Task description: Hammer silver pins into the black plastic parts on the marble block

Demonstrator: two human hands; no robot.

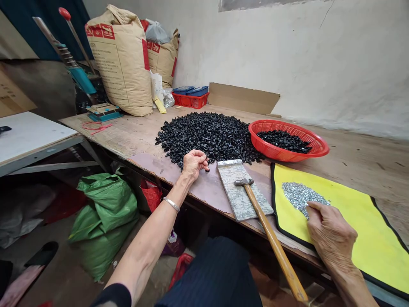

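Observation:
A large heap of small black plastic pieces [207, 138] covers the middle of the wooden table. My left hand [194, 164] rests curled at the heap's near edge, and its fingers hide whatever they may hold. My right hand [329, 232] lies on the yellow mat [361, 213], its fingertips at a patch of tiny silver metal pieces [300, 197]. Between my hands, a wooden-handled hammer [275, 243] lies with its steel head on a scuffed metal plate [239, 192]. A red plastic basket [271, 150] holds more black pieces.
Tall paper sacks [119, 59] and a red crate [190, 100] stand beyond the table [108, 136], with a cardboard sheet [243, 98] against the wall. Green bags [105, 221] sit on the floor below the table edge. A white board [32, 136] lies to the left.

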